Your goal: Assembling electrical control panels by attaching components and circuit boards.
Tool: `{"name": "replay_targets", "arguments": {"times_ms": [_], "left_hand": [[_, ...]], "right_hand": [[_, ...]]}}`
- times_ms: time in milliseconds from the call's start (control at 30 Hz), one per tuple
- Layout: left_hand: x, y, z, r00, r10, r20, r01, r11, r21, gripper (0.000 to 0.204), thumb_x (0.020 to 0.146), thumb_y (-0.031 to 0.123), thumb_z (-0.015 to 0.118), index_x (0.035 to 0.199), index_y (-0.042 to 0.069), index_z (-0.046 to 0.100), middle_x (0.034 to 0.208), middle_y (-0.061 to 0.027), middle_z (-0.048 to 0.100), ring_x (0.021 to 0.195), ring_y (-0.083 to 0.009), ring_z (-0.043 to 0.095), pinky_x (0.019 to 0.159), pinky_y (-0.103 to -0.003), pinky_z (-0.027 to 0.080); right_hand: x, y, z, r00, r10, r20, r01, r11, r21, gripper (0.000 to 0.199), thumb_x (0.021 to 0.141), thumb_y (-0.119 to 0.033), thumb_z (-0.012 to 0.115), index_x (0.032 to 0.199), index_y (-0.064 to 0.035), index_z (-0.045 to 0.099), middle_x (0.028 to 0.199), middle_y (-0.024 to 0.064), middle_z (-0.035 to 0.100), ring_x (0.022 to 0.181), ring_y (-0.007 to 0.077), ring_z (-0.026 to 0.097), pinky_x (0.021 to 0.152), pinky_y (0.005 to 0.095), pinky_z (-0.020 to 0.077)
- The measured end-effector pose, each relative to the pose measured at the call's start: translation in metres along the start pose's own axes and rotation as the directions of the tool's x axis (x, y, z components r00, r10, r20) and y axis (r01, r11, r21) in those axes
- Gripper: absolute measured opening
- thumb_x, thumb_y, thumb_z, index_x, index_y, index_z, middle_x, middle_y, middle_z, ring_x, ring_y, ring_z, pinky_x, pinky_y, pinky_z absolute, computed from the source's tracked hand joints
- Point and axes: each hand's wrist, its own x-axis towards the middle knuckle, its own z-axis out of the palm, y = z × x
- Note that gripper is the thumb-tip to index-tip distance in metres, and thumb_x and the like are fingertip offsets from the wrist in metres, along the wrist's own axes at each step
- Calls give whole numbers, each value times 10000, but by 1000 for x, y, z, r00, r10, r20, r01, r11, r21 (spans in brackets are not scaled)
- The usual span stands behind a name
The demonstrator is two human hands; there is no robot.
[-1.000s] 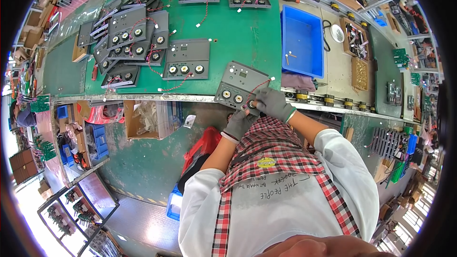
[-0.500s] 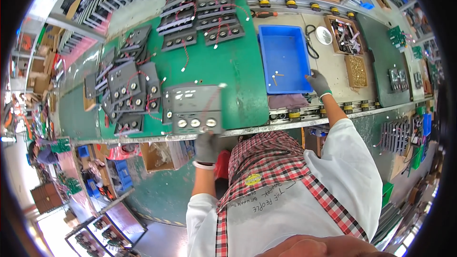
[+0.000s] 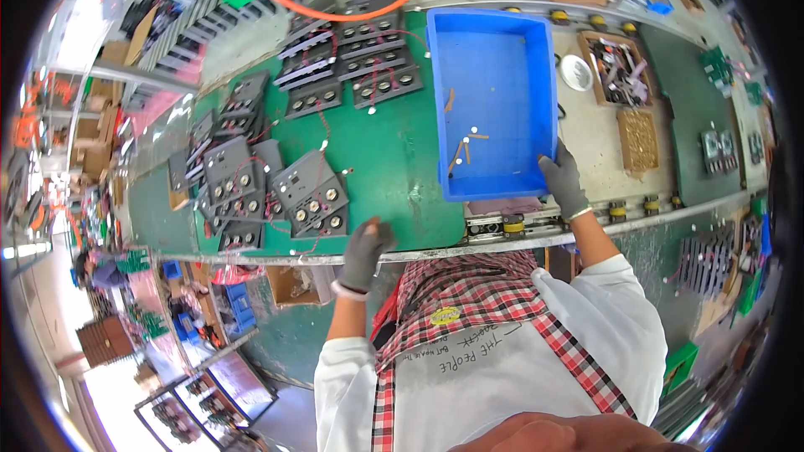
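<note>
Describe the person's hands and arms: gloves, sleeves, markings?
Left hand and right hand: matching grey gloves, each with a pale band at the cuff. Loose white sleeves end around the elbows, leaving the forearms bare below. No cables or lettering visible on gloves or sleeves.

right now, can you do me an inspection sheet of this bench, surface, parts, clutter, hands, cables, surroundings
surface: flat green tabletop, piles on its left side
parts: dark grey rectangular panels with round fittings, overlapping in piles; deep blue rectangular plastic bin at the tabletop's right side
clutter: thin brown strips and small white bits inside the bin
hands: grey-gloved left hand by the tabletop's front edge, blurred, nothing seen held; grey-gloved right hand on the bin's near right corner
cables: thin red wires with white plugs among the panels; orange loop across the top, cable or hose unclear
surroundings: yellow-and-black rollers and round white dish at right
</note>
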Motion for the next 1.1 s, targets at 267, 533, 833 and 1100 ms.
{"name": "replay_targets", "arguments": {"times_ms": [267,533,833,1100], "left_hand": [[-9,56,24,933,353,66,-347,839,418,799,774,532,521,1264,-64,310,1145,-201,468,1044,-280,477,889,-347,375],[-97,60,-72,882,403,-244,-434,896,-90,735,703,325,634,1284,13,309,1199,-106,450,1085,-239,448,897,-352,386],[-250,-11,-324,431,323,-842,-529,847,55,755,664,301,661,1277,20,323,1170,-127,471,1047,-252,482,903,-353,379],[-163,-76,-435,-111,196,-974,666,743,74,903,593,411,668,1345,136,250,1249,-193,378,1164,-348,341,969,-399,291]], "right_hand": [[-24,-84,70,923,-198,329,207,978,8,437,738,-123,470,1167,-44,466,826,162,593,717,249,579,669,336,451],[-79,-145,184,641,-287,712,333,940,79,450,772,-181,534,1185,-25,448,878,175,574,820,252,578,726,343,448],[-156,-118,305,291,-271,918,418,899,133,356,776,-136,562,1110,-23,515,969,129,602,836,209,588,741,304,455],[-214,-122,341,167,161,973,326,922,-209,315,770,-70,487,1068,28,512,1009,129,596,844,171,587,756,277,457]]}}
